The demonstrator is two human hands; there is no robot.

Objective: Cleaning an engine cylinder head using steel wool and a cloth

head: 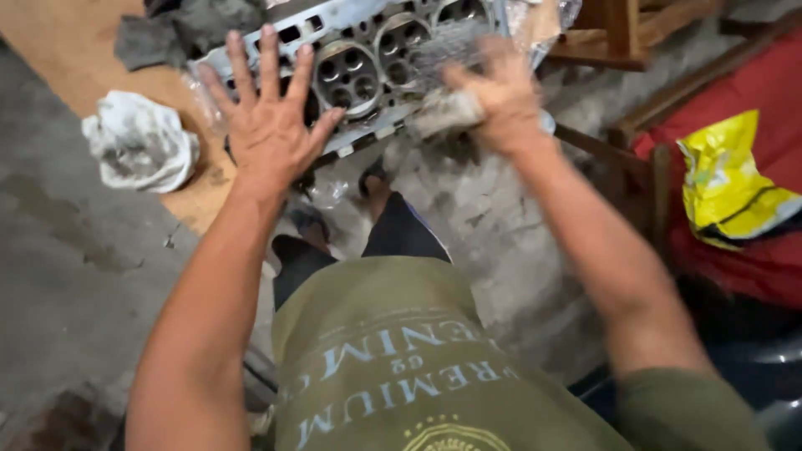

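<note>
Left hand: the left hand was spread flat with fingers splayed, palm down, pressed against the near edge of the engine head — grasping nothing.
Right hand: the right hand was blurred with motion, closed around a grey wad of rag, held at the right part of the engine head.
Engine head: a grey metal block with a row of round chambers, each showing small valve circles; it lay tilted across the top of the view, partly on clear plastic wrap, raised above the floor.
Rag: dirty, bunched, sticking out from the thumb side of the right hand, touching or just over the metal face — which of the two could not be told through the blur.
White cloth: a crumpled white cloth lay on a brown board to the left of the engine head, well apart from both hands.
Dark cloth: a grey cloth lay at the upper left, just beside the block's far end.
Wooden frame: brown wooden bars stood to the right of the block.
Yellow bag: a crumpled yellow bag rested on a red surface at the far right.
Person: olive shirt and dark trousers filled the lower middle.
</note>
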